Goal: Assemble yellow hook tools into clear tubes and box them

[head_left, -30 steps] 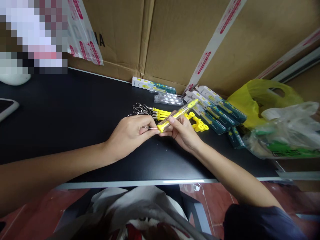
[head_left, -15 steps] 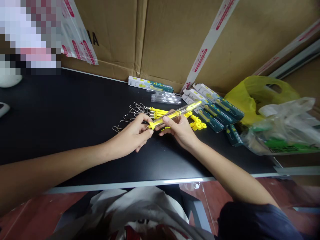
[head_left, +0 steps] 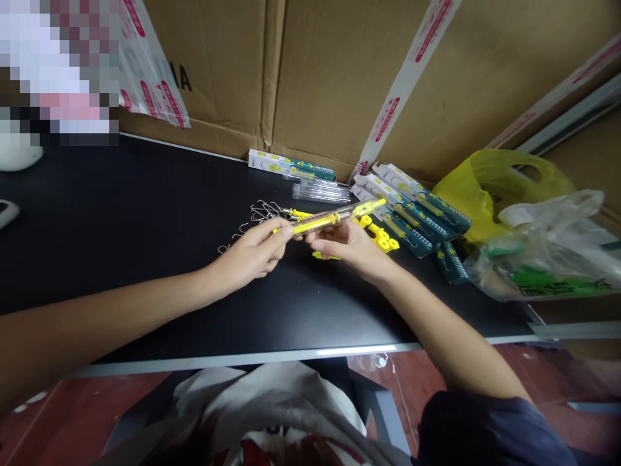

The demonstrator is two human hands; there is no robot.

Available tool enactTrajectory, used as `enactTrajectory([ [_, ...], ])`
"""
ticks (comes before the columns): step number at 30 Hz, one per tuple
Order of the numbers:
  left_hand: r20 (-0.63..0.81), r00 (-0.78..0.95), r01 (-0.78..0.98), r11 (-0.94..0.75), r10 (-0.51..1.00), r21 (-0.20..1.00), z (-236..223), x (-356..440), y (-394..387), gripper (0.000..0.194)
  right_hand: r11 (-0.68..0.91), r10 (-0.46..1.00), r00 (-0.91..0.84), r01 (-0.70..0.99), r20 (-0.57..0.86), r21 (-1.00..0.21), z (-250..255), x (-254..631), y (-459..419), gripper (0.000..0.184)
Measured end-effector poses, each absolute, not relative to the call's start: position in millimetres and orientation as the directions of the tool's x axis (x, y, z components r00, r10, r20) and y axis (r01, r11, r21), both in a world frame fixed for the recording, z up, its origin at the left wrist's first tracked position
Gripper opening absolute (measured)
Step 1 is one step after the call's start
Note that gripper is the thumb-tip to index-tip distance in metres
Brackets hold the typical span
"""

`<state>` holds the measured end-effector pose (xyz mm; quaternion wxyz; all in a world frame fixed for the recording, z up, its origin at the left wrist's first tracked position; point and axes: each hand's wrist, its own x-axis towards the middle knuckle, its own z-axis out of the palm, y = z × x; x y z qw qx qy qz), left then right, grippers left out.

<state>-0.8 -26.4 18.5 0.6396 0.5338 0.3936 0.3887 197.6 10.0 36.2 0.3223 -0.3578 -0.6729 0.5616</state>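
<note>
Both my hands hold one clear plastic tube with yellow parts (head_left: 334,219) above the black table (head_left: 136,213). My left hand (head_left: 255,251) pinches the tube's left yellow end. My right hand (head_left: 352,249) grips its middle from below, fingers closed. Behind the hands lie loose metal wire hooks (head_left: 255,217), more yellow-handled pieces (head_left: 298,213) and yellow plastic caps (head_left: 385,241).
Green and white packaged items (head_left: 417,210) are piled at the right, one more pack (head_left: 291,165) and clear tubes (head_left: 320,191) lie by the cardboard boxes (head_left: 339,71). Yellow bag (head_left: 490,188) and clear plastic bag (head_left: 543,252) sit far right. Table edge (head_left: 291,355) runs near me.
The tube has been raised and levelled out, and my left hand has slid from the wire end to pinch the yellow end. The view shifted slightly.
</note>
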Motion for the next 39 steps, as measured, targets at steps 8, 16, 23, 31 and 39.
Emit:
enactTrajectory([
  [8,-0.111,0.148,-0.124,0.13,0.983,0.984,28.1,-15.0,-6.7,0.026,0.502,0.86,-0.406,0.781,0.308,-0.371,61.6,260.4,50.8,0.012],
  [16,-0.07,0.035,-0.113,0.073,0.997,0.991,25.2,-23.0,0.5,0.031,0.591,0.806,-0.587,0.791,0.072,-0.158,56.3,256.5,44.6,0.02],
  [23,-0.059,0.045,-0.166,0.066,0.997,0.984,28.4,-29.8,9.4,0.026,0.619,0.785,-0.617,0.777,0.06,-0.114,47.8,254.7,45.3,0.019],
  [31,-0.08,0.062,-0.2,0.091,0.995,0.976,28.8,-34.0,15.4,0.031,0.677,0.735,-0.673,0.728,0.076,-0.108,45.6,253.1,46.6,0.015],
  [39,-0.086,0.063,-0.167,0.096,0.994,0.981,29.5,-36.0,17.2,0.034,0.687,0.726,-0.687,0.722,0.04,-0.077,42.5,248.9,45.9,0.017],
])
